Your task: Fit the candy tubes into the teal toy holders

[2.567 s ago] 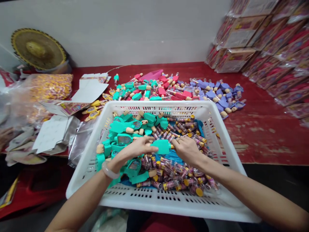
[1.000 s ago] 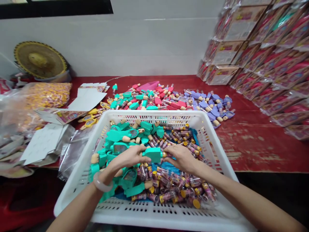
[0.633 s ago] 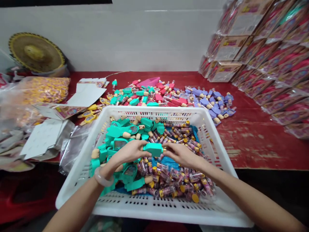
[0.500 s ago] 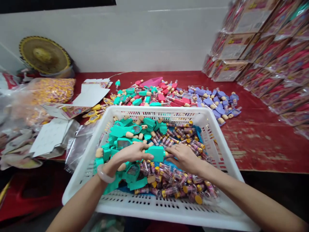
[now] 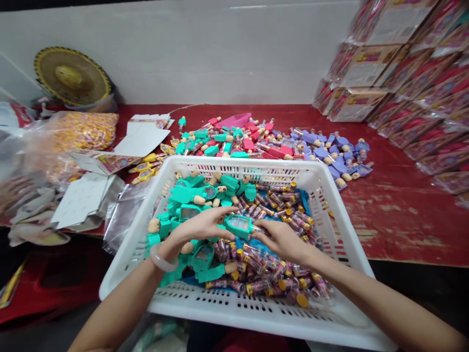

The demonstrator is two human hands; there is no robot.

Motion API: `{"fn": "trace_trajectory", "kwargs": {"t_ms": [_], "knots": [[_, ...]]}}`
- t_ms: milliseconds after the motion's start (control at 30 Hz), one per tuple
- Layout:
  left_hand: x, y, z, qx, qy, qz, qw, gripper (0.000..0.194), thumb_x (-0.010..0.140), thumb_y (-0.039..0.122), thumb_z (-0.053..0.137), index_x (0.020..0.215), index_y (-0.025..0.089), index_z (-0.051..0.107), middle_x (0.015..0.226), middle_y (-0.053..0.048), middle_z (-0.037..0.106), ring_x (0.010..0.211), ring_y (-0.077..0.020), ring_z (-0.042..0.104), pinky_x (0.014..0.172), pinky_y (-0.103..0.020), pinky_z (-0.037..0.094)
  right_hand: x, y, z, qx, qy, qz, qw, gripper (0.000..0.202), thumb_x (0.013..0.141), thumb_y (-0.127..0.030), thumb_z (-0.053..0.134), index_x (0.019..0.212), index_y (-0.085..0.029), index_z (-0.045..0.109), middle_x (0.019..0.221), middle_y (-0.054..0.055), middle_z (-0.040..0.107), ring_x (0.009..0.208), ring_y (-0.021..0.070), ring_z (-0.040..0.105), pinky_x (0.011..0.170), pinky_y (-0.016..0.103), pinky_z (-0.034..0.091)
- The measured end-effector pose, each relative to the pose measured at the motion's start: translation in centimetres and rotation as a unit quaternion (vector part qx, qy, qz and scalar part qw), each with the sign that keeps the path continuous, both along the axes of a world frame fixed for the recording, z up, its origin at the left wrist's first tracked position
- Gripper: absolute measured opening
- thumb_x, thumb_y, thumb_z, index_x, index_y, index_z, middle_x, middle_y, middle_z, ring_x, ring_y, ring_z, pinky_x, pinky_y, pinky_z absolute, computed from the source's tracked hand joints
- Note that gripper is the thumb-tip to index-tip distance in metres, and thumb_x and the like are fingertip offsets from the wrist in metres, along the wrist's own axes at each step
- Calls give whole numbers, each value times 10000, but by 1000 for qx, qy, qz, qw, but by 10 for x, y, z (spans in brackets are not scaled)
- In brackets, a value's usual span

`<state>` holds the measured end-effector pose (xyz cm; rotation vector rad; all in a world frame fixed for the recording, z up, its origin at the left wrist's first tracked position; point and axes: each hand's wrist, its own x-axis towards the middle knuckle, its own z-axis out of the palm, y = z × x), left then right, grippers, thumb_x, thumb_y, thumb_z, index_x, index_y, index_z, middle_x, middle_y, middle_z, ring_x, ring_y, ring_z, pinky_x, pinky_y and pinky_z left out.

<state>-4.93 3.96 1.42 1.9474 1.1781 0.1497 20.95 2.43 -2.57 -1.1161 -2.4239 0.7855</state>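
Note:
Over the white basket (image 5: pixel 242 318), my right hand (image 5: pixel 284 239) pinches the tube end of a teal piece (image 5: pixel 239 226), whose clear window faces up. My left hand (image 5: pixel 205 225), with a pale bangle on its wrist, is at the piece's other end, fingers spread above and below it; contact there is unclear. Teal pieces with cork-like ends (image 5: pixel 183 193) fill the basket's left side. Small clear tubes with yellow caps (image 5: pixel 264 274) lie in a heap on its right side, over blue plastic.
Behind the basket, red, teal and purple pieces (image 5: pixel 339 151) lie on the red table (image 5: pixel 403 215). Wrapped boxes (image 5: pixel 370 63) are stacked at right. White cartons (image 5: pixel 82 200), a bag of yellow items (image 5: pixel 91 129) and a person's hand (image 5: pixel 12 193) are at left.
The teal piece has turned so its window shows, and my left hand's fingers have opened around its end. The camera view has shifted slightly. More of the other person's hand shows at left.

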Motion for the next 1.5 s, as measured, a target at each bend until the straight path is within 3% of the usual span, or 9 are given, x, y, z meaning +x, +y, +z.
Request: {"fn": "trace_trajectory", "kwargs": {"t_ms": [200,333,433,500,633,767,1100,1300,1500], "knots": [[4,-2,-9,-47,63,-28,996,664,713,567,666,1254,203,545,1025,-50,620,805,-203,578,650,-246,412,5,-1,2,222,-14,17,975,232,932,-293,481,1038,-147,627,897,109,671,860,208,598,774,338,430],[18,-8,-18,152,94,-34,983,357,821,346,602,1151,209,592,962,-50,625,868,-216,561,732,-284,404,6,-3,3,-33,48,-35,998,335,919,-445,474,963,-156,638,778,55,658,672,155,575,618,264,417],[23,-8,-21,289,136,-70,945,397,812,117,517,1190,225,574,1019,-72,616,985,-238,514,847,-348,377,5,0,1,-329,103,-29,938,483,908,-576,401,741,-156,571,564,-18,534,425,86,409,440,223,327],[22,-6,-21,321,155,-77,931,441,797,85,506,1211,227,561,1052,-82,607,1017,-253,492,874,-374,366,4,4,-1,-383,109,-17,917,499,911,-588,373,722,-158,543,537,-30,500,387,76,356,407,223,299],[14,-3,-24,253,144,-55,955,574,811,201,567,1361,237,405,1075,-76,603,964,-254,537,795,-329,393,6,10,-8,-69,30,-34,997,298,920,-423,471,980,-165,608,842,54,658,728,168,585,648,281,431],[9,-6,-28,128,121,-40,983,593,831,322,567,1385,238,370,927,-38,614,760,-200,580,628,-247,365,10,11,-15,214,-29,-18,976,170,913,-242,496,1024,-164,598,945,96,659,897,214,569,781,344,408],[8,0,-5,-167,-45,7,985,579,792,670,491,1048,163,604,756,-9,553,650,-143,513,586,-236,364,10,1,0,379,-134,11,916,260,931,-130,401,1126,-146,572,1037,118,629,931,227,527,870,400,331],[26,-17,-9,-111,-25,36,993,657,692,655,635,1112,164,516,888,-31,563,767,-172,532,636,-243,387,5,-4,-5,274,-250,-45,928,167,818,-72,468,775,-143,613,703,91,625,667,199,545,609,318,306],[46,-32,-21,151,90,-46,983,371,841,384,589,1136,195,469,902,-50,590,819,-220,570,689,-286,397,7,0,-3,-51,-257,-33,964,165,775,-269,606,643,-176,570,591,29,576,508,139,475,492,260,232]]}}
